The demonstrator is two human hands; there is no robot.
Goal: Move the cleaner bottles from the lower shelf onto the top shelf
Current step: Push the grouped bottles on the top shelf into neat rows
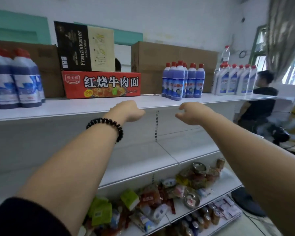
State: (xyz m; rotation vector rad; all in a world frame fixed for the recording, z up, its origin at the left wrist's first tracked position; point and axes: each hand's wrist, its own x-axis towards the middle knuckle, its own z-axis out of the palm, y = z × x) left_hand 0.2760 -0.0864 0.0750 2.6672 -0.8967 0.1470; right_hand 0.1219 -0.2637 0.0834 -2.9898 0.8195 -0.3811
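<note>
Several blue cleaner bottles (183, 81) with red caps stand grouped on the white top shelf (75, 109), right of centre. More blue bottles (15, 79) stand at the far left of that shelf, and several white bottles (235, 80) at the far right. My left hand (126, 110) is raised just below the shelf's front edge, its fingers curled under and holding nothing. My right hand (192, 113) hovers beside it, fingers loosely bent, empty. Beneath them the lower shelf (143, 167) is bare.
A red noodle carton (101, 84), a black beer carton (84, 46) and brown boxes (174, 60) fill the back of the top shelf. Snack packets and jars (160, 198) lie on shelves further down. A person in black (259, 101) and a fan (279, 133) are at the right.
</note>
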